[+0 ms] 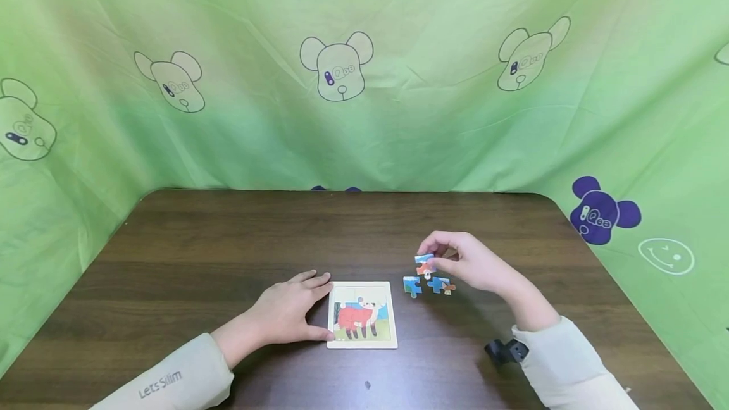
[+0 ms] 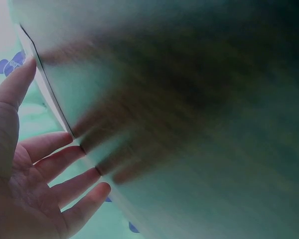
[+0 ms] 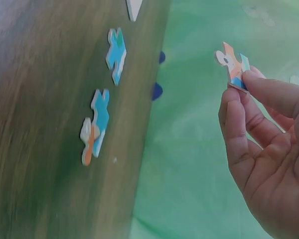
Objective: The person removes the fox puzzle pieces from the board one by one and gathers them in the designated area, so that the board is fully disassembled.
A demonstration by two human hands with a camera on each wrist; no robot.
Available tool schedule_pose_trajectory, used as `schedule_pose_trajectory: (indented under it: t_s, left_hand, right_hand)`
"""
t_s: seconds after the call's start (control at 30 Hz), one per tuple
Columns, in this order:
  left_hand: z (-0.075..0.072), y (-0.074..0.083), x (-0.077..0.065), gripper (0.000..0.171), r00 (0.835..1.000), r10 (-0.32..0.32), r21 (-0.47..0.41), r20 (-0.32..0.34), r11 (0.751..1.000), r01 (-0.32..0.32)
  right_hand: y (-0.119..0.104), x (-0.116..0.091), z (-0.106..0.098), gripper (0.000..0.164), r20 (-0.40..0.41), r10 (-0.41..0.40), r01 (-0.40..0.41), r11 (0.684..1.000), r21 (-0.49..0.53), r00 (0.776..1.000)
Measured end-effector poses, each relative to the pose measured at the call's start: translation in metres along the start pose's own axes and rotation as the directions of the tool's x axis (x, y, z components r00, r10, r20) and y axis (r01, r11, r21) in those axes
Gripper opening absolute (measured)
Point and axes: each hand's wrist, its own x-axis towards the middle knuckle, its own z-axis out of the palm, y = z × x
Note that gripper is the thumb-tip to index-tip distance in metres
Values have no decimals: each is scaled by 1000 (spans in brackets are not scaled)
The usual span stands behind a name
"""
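Note:
A square picture puzzle in a pale frame [image 1: 393, 328] lies on the table, showing a red animal with dark legs on grass. My left hand [image 1: 285, 314] lies along its left side, thumb and fingers extended, with fingertips right at the frame. In the left wrist view the spread fingers of that hand [image 2: 37, 169] show. My right hand [image 1: 473, 263] pinches a blue and orange jigsaw piece [image 3: 233, 65] between thumb and fingers, above the table right of the frame. Two loose jigsaw pieces [image 1: 412, 286] lie beneath it, one blue and green, the other blue and orange.
The dark wooden table [image 1: 256, 233] reaches back to a green curtain [image 1: 398, 138] printed with bear heads, which also hangs along both sides. A small black device [image 1: 504, 353] sits by the right sleeve [image 1: 569, 366].

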Motion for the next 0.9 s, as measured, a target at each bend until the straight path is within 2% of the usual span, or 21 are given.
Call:
schedule_pose_trajectory:
  t_s: [0.23,0.63,0.9]
  left_hand:
    - [0,0,0,87,1000,4,6,-3,1000,-4]
    - [0,1,0,86,1000,10,3,-5,1000,-10]
    - [0,1,-1,86,1000,2,-2,-10,1000,-2]
  right_hand:
    - [6,-10,-11,16,-23,20,-20,1000,9,1000]
    - [19,-38,-28,16,-107,-13,14,1000,9,994]
    - [33,-52,-34,16,-121,5,-6,1000,-4,993]
